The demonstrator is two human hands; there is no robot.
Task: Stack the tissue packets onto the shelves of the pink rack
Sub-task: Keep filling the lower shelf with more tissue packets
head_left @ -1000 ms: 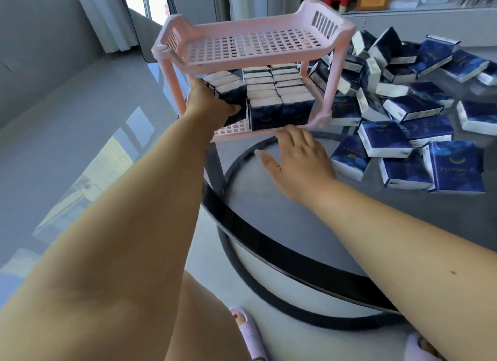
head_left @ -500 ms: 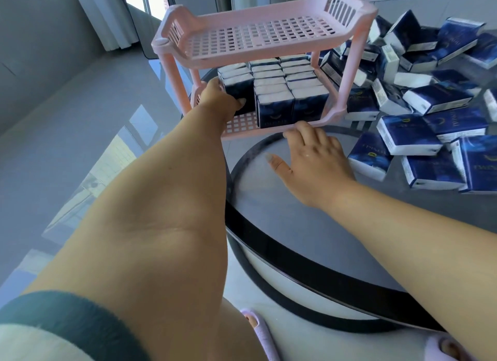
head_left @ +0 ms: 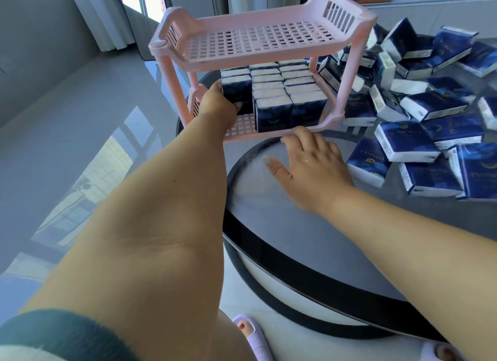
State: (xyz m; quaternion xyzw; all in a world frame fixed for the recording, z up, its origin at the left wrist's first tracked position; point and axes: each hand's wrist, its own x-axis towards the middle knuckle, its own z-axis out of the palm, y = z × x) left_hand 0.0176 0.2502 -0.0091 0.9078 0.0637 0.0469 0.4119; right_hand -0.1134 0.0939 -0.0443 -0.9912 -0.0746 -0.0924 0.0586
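Note:
The pink rack [head_left: 255,37] stands on a round glass table [head_left: 282,220]. Its top shelf holds nothing. Its lower shelf carries rows of upright dark blue tissue packets [head_left: 290,105]. My left hand [head_left: 217,105] reaches into the lower shelf at the left and grips the frontmost packet [head_left: 238,90] of the left row. My right hand [head_left: 312,161] lies flat on the table, its straight fingertips touching the front rim of the lower shelf. Several loose packets [head_left: 411,137] lie in a heap on the table to the right.
The table has a black rim [head_left: 309,285] near me. Grey floor [head_left: 80,118] spreads to the left, with curtains and a window behind. My slippered feet [head_left: 252,333] show below the table edge.
My left hand has pushed its packet deeper along the left row of the lower shelf. My right hand stays at the shelf's front rim.

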